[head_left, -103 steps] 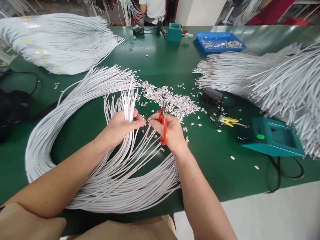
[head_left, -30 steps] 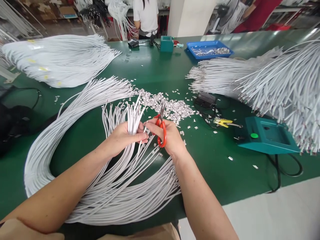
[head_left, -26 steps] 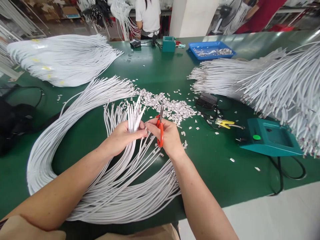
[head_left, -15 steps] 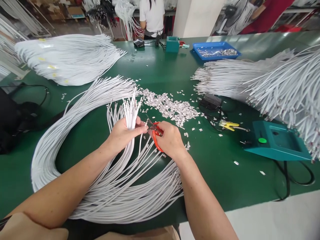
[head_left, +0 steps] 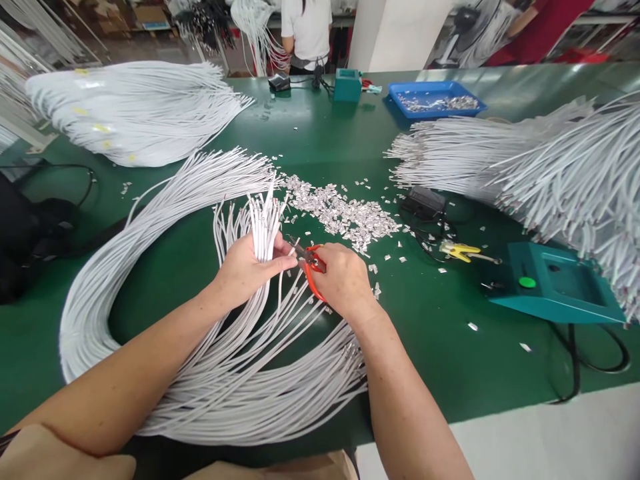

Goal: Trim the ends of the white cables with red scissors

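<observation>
My left hand (head_left: 250,263) is closed round a bunch of white cables (head_left: 263,223), their ends pointing up. Between its thumb and fingers one cable end sticks out toward the right. My right hand (head_left: 345,277) grips red-handled cutting pliers (head_left: 315,267), their jaws close to that cable end; whether they touch it I cannot make out. Below both hands a big loop of white cables (head_left: 95,293) lies on the green table (head_left: 440,387). Just beyond the hands is a heap of small silvery-white pieces (head_left: 345,217).
At the right are a teal device (head_left: 560,283) with a green button, yellow-handled pliers (head_left: 460,251) and a black box (head_left: 424,203). Cable bundles (head_left: 135,113) lie at back left, others (head_left: 565,160) at right. A blue tray (head_left: 435,100) stands at the back. A person (head_left: 306,33) stands beyond.
The pliers' jaws and the single cable end have shifted very slightly. Both hands keep nearly the same place and grip; the whole view has moved a little.
</observation>
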Demonstrator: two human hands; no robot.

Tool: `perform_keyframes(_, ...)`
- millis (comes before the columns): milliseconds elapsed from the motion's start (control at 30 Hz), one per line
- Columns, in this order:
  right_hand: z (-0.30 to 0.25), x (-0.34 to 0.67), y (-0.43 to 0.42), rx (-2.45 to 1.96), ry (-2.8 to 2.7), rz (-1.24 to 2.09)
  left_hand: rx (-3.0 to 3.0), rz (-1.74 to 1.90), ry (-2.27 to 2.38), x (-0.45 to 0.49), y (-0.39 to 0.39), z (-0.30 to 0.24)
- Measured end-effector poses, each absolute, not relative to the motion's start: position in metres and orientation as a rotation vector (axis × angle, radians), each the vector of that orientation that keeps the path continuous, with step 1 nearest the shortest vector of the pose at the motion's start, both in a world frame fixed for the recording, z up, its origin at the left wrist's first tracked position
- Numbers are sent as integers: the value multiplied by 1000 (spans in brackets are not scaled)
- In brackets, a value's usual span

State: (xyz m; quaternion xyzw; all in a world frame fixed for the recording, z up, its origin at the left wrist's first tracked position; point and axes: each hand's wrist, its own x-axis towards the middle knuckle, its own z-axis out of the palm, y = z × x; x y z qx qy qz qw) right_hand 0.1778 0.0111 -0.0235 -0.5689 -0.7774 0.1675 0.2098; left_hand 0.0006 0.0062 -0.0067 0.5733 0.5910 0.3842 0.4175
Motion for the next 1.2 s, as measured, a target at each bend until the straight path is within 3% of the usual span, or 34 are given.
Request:
perform_keyframes(367,-26,179,12,-1584,-2140,516,1253,953,1356,3,5,-3)
perform_keyframes(600,-11,181,12,-1282,-1450,1217,1196,896,1246,2,4,-8)
perform_keyframes(833,-12,180,13,-1029,-1205,1523,1128,826,1098,2,3,-9)
perform_keyframes(1033,-17,181,14,-868,-1233,1631,1116,807,1036,1,3,-10)
perform_keyframes(1200,-17,177,14,-1058,-1205,1490,1092,849,1111,1,3,-12)
